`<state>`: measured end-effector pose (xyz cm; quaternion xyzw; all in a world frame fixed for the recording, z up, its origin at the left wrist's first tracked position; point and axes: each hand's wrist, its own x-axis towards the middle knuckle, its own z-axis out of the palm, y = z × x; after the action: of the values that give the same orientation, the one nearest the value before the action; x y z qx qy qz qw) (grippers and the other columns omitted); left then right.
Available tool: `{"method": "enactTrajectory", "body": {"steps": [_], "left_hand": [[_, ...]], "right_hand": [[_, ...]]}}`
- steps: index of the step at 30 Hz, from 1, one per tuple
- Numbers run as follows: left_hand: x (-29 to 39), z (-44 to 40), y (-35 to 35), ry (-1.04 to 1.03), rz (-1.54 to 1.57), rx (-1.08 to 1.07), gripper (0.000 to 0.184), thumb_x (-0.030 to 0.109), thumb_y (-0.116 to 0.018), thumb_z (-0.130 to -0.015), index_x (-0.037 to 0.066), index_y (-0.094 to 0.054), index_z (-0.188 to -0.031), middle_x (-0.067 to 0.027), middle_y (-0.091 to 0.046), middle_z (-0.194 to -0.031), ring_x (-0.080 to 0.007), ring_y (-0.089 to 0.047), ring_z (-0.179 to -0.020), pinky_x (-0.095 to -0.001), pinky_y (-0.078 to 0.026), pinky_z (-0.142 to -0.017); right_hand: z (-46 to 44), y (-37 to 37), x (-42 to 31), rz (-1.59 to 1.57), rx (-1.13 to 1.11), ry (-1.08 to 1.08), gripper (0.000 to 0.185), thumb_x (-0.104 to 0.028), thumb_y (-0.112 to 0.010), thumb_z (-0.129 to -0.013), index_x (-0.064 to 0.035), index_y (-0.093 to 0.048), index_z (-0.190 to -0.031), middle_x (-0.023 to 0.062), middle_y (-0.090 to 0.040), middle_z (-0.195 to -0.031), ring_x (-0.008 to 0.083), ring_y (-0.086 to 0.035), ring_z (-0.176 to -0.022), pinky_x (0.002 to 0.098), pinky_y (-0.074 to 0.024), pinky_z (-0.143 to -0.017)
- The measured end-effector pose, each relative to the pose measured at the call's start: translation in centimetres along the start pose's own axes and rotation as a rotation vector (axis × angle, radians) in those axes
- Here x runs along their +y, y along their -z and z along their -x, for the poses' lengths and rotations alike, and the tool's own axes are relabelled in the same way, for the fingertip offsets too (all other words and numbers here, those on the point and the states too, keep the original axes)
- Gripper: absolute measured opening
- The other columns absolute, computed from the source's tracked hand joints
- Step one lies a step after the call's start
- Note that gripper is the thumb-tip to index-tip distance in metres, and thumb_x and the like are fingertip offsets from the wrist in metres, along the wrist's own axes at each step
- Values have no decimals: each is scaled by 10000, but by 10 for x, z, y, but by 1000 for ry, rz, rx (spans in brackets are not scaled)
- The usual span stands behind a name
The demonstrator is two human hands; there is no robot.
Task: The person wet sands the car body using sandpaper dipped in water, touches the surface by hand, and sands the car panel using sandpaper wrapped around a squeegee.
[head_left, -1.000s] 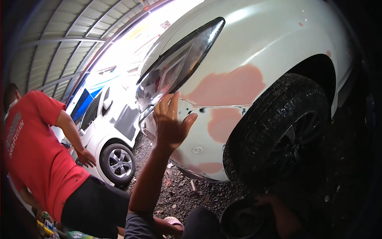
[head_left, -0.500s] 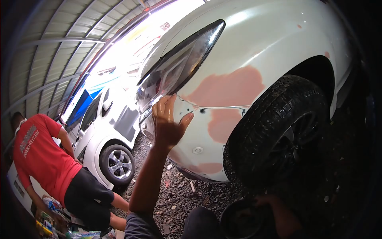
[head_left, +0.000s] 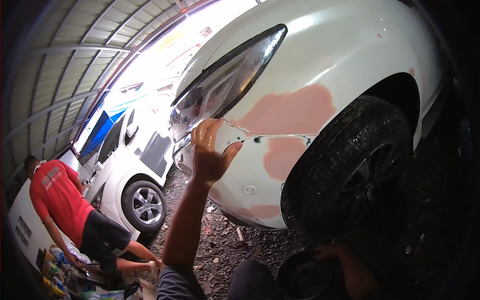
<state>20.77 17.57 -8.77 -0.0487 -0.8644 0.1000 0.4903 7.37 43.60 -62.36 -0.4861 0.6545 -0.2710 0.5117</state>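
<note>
My left hand point(head_left: 210, 152) is raised against the white front bumper point(head_left: 232, 187), just under the headlight point(head_left: 232, 75). Its fingers are bent and its thumb stands apart; nothing shows in it, and the skin looks wet. Pinkish filler patches point(head_left: 287, 112) lie on the fender and bumper, with a seam running between them. Small dark spots point(head_left: 256, 140) mark the bumper near my thumb. Low in the shade, my right hand point(head_left: 327, 251) is at the rim of a dark round bucket point(head_left: 300, 282); its fingers are too dim to make out.
The car's front tyre point(head_left: 357, 155) is close on the right. Gravel point(head_left: 225, 250) covers the ground. A person in a red shirt point(head_left: 57, 192) stands at the left, near another white car point(head_left: 117, 180). Assorted supplies point(head_left: 62, 275) lie at lower left.
The person in the red shirt has shifted away from me and stands more upright. My left hand remains in nearly the same spot on the bumper.
</note>
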Motion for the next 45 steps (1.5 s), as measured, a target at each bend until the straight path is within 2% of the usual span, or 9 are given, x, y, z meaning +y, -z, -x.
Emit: {"method": "enactTrajectory", "body": {"steps": [5,10,14,16,19,24,39,42,45], "left_hand": [[-21,-12,16,-122,180,-41,473,181,-848,-749,48,-681,-1171,-119,-588,-1166,-317,-538,-1110,-413,-448,-957],[-43,-7,8,-68,322,-62,424,190,-794,-807,71,-679,-1197,-109,-593,-1159,-305,-542,-1115,-410,-451,-948],[-52,-5,-2,10,500,44,458,120,-764,-810,91,-644,-1251,-105,-590,-1195,-299,-542,-1122,-401,-448,-957],[-48,-4,5,131,589,-25,472,81,-746,-812,90,-623,-1267,-102,-585,-1220,-303,-541,-1142,-399,-445,-977],[-55,-2,9,120,627,-54,479,35,-728,-806,82,-609,-1267,-99,-581,-1240,-313,-535,-1179,-402,-442,-1008],[-62,3,10,98,554,-39,427,102,-724,-821,85,-632,-1238,-108,-574,-1248,-337,-515,-1230,-430,-437,-1037],[-69,11,9,90,607,22,367,263,-657,-942,90,-611,-1263,-143,-586,-1267,-377,-501,-1265,-471,-433,-1057],[-71,11,8,47,574,31,390,288,-664,-940,85,-603,-1268,-153,-581,-1266,-390,-507,-1256,-476,-441,-1043],[-71,12,4,29,551,86,395,327,-695,-919,73,-632,-1214,-143,-593,-1246,-379,-526,-1229,-466,-451,-1020]], "right_hand": [[38,-4,-78,-34,338,147,700,-356,-807,-845,-67,-537,-1423,73,-684,-1172,141,-627,-1058,302,-487,-953],[139,55,-278,-258,270,283,426,-177,-777,-867,-69,-630,-1252,46,-660,-1099,125,-592,-1042,300,-500,-878],[186,95,-431,205,804,712,291,-93,-729,-868,-35,-678,-1149,78,-687,-976,140,-627,-883,292,-510,-766],[192,113,-487,382,920,558,232,-86,-674,-880,-24,-685,-1103,157,-680,-896,253,-672,-797,347,-515,-726],[175,135,-542,669,1107,469,230,-70,-642,-920,-16,-681,-1140,148,-704,-889,215,-676,-825,335,-521,-781],[141,145,-575,1169,1412,270,190,-133,-631,-894,-18,-661,-1043,188,-693,-863,395,-665,-824,491,-515,-725],[122,144,-608,1112,1416,25,225,-197,-655,-893,-37,-669,-1050,193,-701,-921,406,-666,-875,458,-523,-779],[126,148,-609,1112,1380,61,195,-154,-654,-910,-24,-668,-1055,170,-710,-870,307,-707,-812,406,-530,-755],[136,139,-619,790,1191,170,155,-79,-654,-927,-10,-658,-1065,88,-709,-840,132,-669,-776,321,-528,-734]]}}
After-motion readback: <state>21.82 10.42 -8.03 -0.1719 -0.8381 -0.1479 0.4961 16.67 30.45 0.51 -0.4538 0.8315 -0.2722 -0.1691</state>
